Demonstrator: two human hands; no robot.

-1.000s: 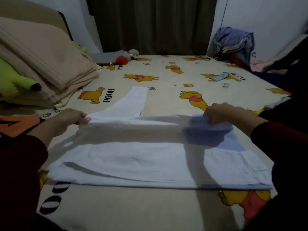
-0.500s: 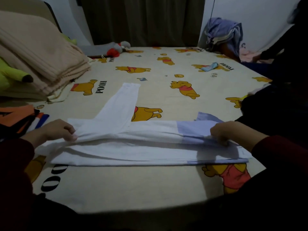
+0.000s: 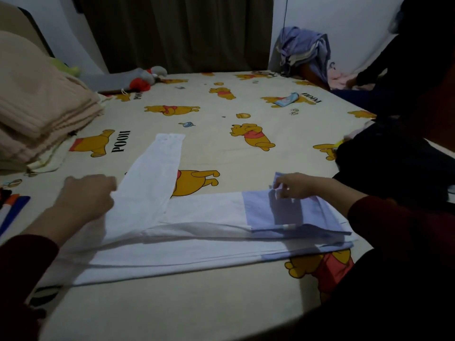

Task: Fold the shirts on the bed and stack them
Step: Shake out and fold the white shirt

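Folded white shirt [image 3: 197, 232] (one sleeve outstretched) lies on bed [image 3: 221, 148], both hands touching it.
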